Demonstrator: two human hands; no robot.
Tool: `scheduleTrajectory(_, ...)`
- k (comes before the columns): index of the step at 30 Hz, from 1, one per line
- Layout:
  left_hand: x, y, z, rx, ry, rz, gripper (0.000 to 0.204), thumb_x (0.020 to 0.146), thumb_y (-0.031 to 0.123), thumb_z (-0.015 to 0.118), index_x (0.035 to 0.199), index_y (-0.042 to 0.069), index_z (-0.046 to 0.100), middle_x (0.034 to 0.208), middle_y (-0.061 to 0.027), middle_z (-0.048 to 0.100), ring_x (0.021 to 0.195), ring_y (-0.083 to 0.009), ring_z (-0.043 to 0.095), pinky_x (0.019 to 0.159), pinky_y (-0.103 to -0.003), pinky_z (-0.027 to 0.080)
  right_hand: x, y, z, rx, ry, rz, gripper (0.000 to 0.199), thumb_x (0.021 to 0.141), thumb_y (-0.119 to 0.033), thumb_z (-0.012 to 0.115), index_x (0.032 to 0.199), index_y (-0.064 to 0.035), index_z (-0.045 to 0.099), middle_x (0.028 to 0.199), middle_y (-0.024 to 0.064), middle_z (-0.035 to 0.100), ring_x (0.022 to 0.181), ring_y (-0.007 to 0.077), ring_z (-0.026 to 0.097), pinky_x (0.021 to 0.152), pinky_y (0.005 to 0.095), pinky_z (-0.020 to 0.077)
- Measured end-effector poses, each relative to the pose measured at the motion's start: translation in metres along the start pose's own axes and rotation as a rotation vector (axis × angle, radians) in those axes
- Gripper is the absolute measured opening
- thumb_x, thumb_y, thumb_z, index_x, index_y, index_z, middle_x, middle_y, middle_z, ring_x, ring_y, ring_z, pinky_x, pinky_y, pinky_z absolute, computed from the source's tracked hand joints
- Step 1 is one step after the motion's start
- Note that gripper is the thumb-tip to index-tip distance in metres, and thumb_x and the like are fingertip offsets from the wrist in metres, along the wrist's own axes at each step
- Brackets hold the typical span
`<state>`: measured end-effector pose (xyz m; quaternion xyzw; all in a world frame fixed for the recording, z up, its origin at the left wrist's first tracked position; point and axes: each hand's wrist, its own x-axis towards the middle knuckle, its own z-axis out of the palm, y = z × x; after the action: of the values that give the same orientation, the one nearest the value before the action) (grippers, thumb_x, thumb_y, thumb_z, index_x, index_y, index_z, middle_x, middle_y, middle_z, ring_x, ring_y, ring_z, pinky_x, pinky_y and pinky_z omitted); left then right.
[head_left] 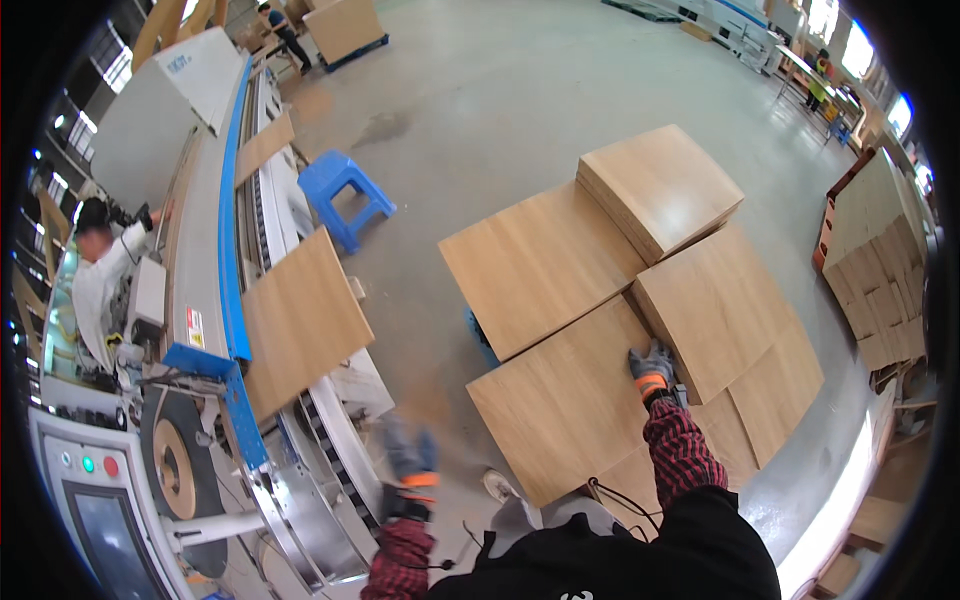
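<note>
My right hand (652,368), in a grey glove with an orange cuff band, rests on a light wood panel (575,400), close against the side of a taller stack of panels (715,315). Its fingers look spread and nothing shows inside them. My left hand (408,455), gloved the same way, hangs beside the machine's conveyor and is smeared by motion, so its fingers cannot be read. A wood panel (305,325) lies on the conveyor, just beyond the left hand. A smaller panel (265,150) sits farther along the same machine.
More panels lie in a stack (540,265) and a higher pile (665,185). A blue stool (345,195) stands by the conveyor (320,430). At left are a control panel (100,500) and a person in white (105,285). Stacked boards (875,260) stand far right.
</note>
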<state>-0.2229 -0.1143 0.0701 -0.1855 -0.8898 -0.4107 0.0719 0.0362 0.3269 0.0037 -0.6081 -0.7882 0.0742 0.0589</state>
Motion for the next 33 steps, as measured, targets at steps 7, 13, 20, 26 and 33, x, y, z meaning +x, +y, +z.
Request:
scheduleTrajectory(7,-0.152,0.022,0.066,-0.069,-0.524,-0.957,0.067,0.073,0.058,0.049,0.099,-0.002,0.056,0.092,-0.0235,0.058,0.093,-0.0373,0.053,0.077,-0.041,0.041,-0.053,-0.029,-0.020,-0.001,-0.047,0.043,0.061,0.066,-0.052,0.054,0.101,-0.0024,0.054,0.103,0.0201,0.053,0.100,0.0345,0.047,0.087,0.0411,0.0363)
scheduleTrajectory(13,-0.097,0.085,-0.047,-0.184,-0.166,-0.839,0.055,0.074,0.055,0.052,0.079,0.001,0.059,0.073,-0.0126,0.060,0.073,-0.0251,0.055,0.064,-0.037,0.042,-0.085,-0.056,-0.021,0.256,-0.231,0.085,0.068,0.073,-0.060,0.043,0.076,0.0049,0.060,0.080,0.0260,0.058,0.082,0.0395,0.055,0.072,0.0433,0.0420)
scheduleTrajectory(20,-0.074,0.060,-0.185,-0.119,0.159,-0.914,0.046,0.076,0.045,0.057,0.083,-0.001,0.057,0.070,-0.0077,0.054,0.066,-0.0169,0.048,0.062,-0.033,0.039,-0.142,-0.174,-0.038,0.847,-0.763,-0.083,0.038,0.078,-0.039,0.058,0.078,-0.0007,0.062,0.069,0.0055,0.060,0.062,0.0133,0.052,0.057,0.0292,0.0420)
scheduleTrajectory(26,-0.080,0.066,-0.215,0.783,0.245,-0.301,0.058,0.073,0.038,0.055,0.110,-0.005,0.045,0.113,-0.0239,0.041,0.104,-0.0408,0.038,0.089,-0.046,0.031,-0.221,-0.270,-0.051,1.137,-1.235,-0.200,0.035,0.077,-0.022,0.062,0.101,0.0023,0.052,0.085,0.0036,0.058,0.073,0.0118,0.053,0.062,0.0249,0.0451)
scheduleTrajectory(33,-0.105,0.033,-0.191,0.718,0.077,-0.201,0.046,0.074,0.020,0.045,0.112,-0.005,0.043,0.121,-0.0248,0.037,0.113,-0.0409,0.033,0.097,-0.050,0.023,-0.266,-0.351,-0.098,1.040,-0.985,-0.111,0.033,0.076,-0.029,0.060,0.091,0.0003,0.056,0.071,0.0027,0.055,0.061,0.0116,0.049,0.054,0.0284,0.0396)
